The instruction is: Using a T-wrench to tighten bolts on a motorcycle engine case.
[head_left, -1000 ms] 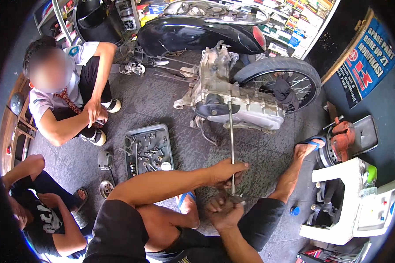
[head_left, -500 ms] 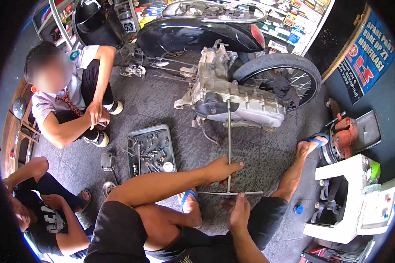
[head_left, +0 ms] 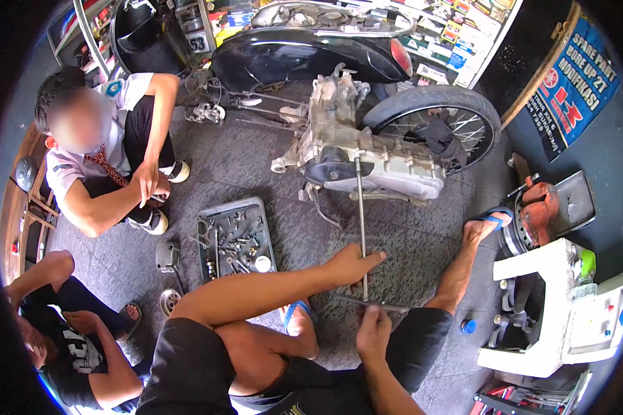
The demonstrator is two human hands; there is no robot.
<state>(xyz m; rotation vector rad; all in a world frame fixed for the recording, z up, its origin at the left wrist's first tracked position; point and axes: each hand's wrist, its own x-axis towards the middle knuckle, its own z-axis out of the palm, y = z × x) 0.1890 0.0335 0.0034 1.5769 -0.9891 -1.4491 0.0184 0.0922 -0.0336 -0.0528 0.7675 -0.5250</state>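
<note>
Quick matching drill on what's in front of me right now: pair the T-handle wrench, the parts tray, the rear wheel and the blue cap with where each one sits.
Things:
1. T-handle wrench
2. Parts tray
3. Rear wheel
4. Blue cap

Places:
A. On the floor by the white stool
B. Behind the engine, at right
C. Between both hands, running up to the engine
D. On the floor left of the left hand

Pairs: 1-C, 2-D, 3-B, 4-A

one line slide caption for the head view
Both hands, left and right, grip a long T-handle wrench on a scooter engine.

hands (head_left: 353, 263) on T-wrench (head_left: 361, 228), scooter engine (head_left: 367, 155)
</note>
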